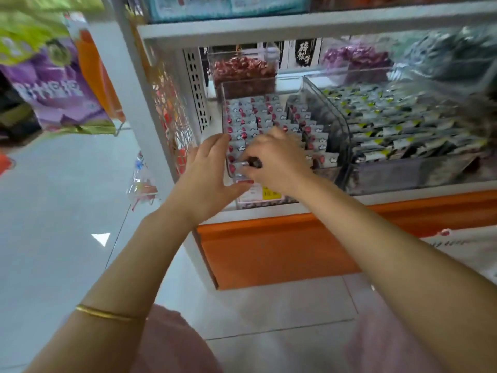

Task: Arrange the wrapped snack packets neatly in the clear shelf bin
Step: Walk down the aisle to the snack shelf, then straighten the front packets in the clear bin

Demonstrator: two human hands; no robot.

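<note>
Both forearms reach in from the lower edge, a gold bangle [107,314] on the left one, pink fabric [172,343] beneath. Left hand [207,173] spread, fingers straight against the front left corner of the clear shelf bin [223,114], thumb stretched across its front; right hand [274,160] curled, fingertips pinching one silver packet [251,162] with a dark end, at the bin's front left, just over the front row. Wrapped snack packets [258,114], silver with red spots, stand in rows from back to front of the bin; bin sits inside the white shelf unit [295,28], price label [269,193] below its front. Neighbouring clear bin [330,109] touching on the right holds green-and-black packets [403,117]; red sweets [243,71] in a tub behind.
</note>
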